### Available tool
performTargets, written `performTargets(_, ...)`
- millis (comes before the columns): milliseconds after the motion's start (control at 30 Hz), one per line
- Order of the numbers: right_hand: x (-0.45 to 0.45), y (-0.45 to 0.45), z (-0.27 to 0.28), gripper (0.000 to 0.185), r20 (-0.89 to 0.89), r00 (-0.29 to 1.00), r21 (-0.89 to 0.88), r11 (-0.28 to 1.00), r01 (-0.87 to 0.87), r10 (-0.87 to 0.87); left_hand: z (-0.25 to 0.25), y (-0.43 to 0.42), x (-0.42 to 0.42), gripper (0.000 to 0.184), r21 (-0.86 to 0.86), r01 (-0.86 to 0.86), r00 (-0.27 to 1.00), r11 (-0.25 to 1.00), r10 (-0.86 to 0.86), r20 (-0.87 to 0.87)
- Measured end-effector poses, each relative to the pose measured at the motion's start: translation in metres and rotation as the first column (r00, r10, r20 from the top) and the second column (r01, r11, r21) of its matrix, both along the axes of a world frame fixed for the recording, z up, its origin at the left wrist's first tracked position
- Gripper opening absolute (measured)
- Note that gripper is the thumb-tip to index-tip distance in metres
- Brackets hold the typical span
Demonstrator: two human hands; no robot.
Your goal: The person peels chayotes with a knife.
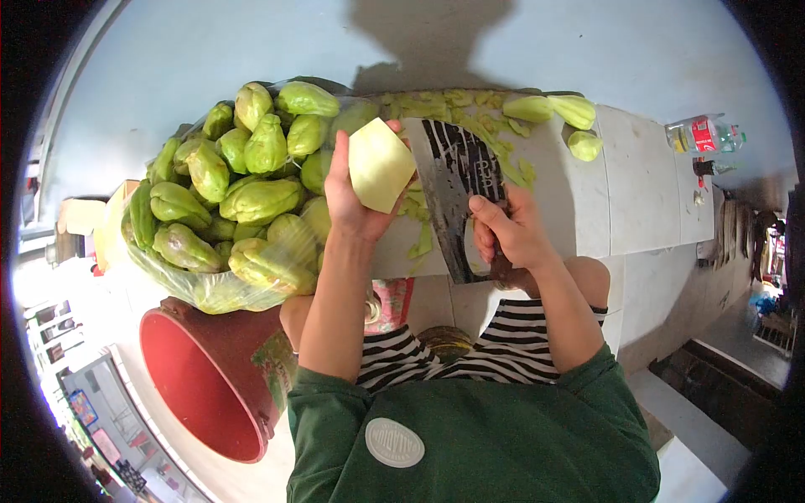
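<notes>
My left hand is wrapped round a peeled chayote, pale yellow-green with flat cut faces. In my right hand is a cleaver with a broad dark, worn blade, gripped low by its handle. The blade stands just right of the chayote, with a small gap between them near the top. Green peelings lie scattered on the tiled ledge behind and below both hands. Three more light green chayotes rest together at the ledge's back, right of the cleaver.
A large clear plastic bag full of green chayotes stands close on my left. Below it a red bucket lies tipped, its mouth facing left. A plastic bottle with a red label is at the ledge's far right. A wall rises behind.
</notes>
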State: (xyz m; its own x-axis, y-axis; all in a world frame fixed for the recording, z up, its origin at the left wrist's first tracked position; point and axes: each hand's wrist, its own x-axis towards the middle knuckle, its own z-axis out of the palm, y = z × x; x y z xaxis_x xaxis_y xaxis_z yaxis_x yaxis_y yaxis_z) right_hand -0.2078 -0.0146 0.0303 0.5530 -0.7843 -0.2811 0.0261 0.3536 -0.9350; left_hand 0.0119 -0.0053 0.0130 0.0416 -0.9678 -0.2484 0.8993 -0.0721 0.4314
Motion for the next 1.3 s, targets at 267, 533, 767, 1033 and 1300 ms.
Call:
performTargets(267, -0.001, 0.002, 0.000, 0.029, 0.009, 1.000, 0.025, 1.000, -0.015, 0.014, -0.007, 0.004, 0.012, 0.062, -0.051, 0.042, 0.999, 0.998, -0.044, -0.024)
performTargets(533, -0.001, -0.001, -0.002, 0.022, 0.015, 0.999, 0.041, 0.998, 0.047, -0.047, -0.002, -0.004, 0.010, 0.050, 0.146, -0.132, 0.977, 0.980, 0.153, -0.147)
performTargets(767, -0.004, -0.003, -0.004, 0.025, -0.014, 0.995, 0.026, 0.995, 0.098, -0.097, -0.017, 0.007, 0.025, 0.045, -0.145, 0.079, 0.947, 0.986, -0.120, -0.297)
performTargets(1033, 0.001, 0.003, 0.003, 0.030, -0.055, 0.998, 0.069, 0.997, 0.016, -0.013, 0.007, 0.005, 0.004, 0.032, 0.015, -0.115, 0.829, 0.993, 0.087, 0.552)
performTargets(1300, -0.001, 0.002, 0.001, 0.032, -0.023, 0.999, 0.028, 0.999, -0.025, 0.025, -0.005, 0.005, 0.004, 0.030, -0.134, -0.114, 0.658, 0.984, 0.176, 0.732)
